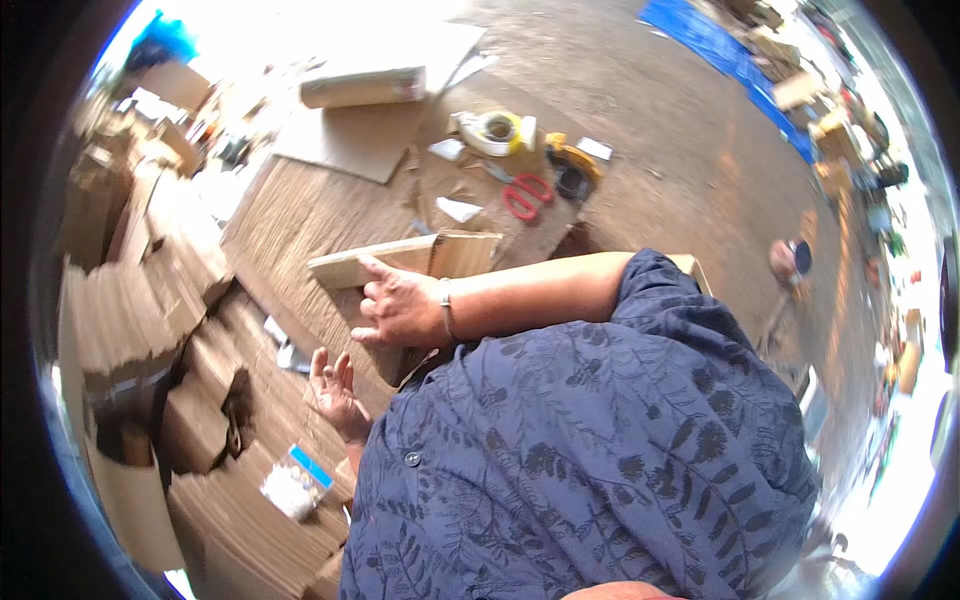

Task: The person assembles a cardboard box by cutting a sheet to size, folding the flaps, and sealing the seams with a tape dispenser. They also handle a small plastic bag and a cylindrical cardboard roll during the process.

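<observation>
My right arm reaches across my body, and my right hand [402, 308] is over a small cardboard box [468, 254] on the wooden table [285, 228]. Its index finger stretches out against the box's raised flap, and the other fingers are apart and slightly bent. Most of the box below is hidden by my forearm and shirt. Nearer to me, my left hand [338, 394] is raised palm up with its fingers spread, holding nothing. It is close to the box's near side, without visibly touching it.
Beyond the box lie red-handled scissors [527, 197], a tape roll [497, 130], a yellow tape dispenser [573, 168] and paper scraps. Further back, a brown roll [362, 88] rests on a cardboard sheet [345, 143]. Stacked cardboard [130, 310] and a blue-topped plastic packet [296, 484] are at left.
</observation>
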Available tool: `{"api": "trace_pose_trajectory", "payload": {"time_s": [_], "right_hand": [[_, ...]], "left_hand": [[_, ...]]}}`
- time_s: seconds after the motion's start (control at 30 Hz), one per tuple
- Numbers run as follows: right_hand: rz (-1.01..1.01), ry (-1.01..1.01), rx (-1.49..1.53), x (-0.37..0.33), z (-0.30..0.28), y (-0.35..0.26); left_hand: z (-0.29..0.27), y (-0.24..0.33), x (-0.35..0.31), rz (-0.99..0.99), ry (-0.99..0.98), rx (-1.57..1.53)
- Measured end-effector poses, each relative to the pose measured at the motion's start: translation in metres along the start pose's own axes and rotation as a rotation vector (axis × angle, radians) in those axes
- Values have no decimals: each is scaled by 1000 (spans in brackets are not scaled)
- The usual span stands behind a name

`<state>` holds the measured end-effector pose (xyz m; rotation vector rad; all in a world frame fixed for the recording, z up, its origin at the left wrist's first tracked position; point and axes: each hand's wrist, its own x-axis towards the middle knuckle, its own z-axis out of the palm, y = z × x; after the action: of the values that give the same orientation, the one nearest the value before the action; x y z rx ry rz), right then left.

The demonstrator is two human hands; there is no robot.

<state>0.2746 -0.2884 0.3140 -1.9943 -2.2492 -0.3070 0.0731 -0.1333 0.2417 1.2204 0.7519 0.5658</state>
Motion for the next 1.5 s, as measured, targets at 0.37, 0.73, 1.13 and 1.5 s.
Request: {"api": "trace_pose_trajectory", "payload": {"time_s": [0.37,0.73,1.13,1.5], "right_hand": [[1030,409,287,-142,-134,-104],[1342,414,178,-227,-109,-158],[1744,595,145,-389,-59,-80],[2094,310,321,-504,78,23]], "left_hand": [[11,-47,45,-297,-600,359],[118,-70,16,166,-1299,963],[171,-71,-48,41,-1292,1300],[156,-100,-91,-519,-1063,1359]]}}
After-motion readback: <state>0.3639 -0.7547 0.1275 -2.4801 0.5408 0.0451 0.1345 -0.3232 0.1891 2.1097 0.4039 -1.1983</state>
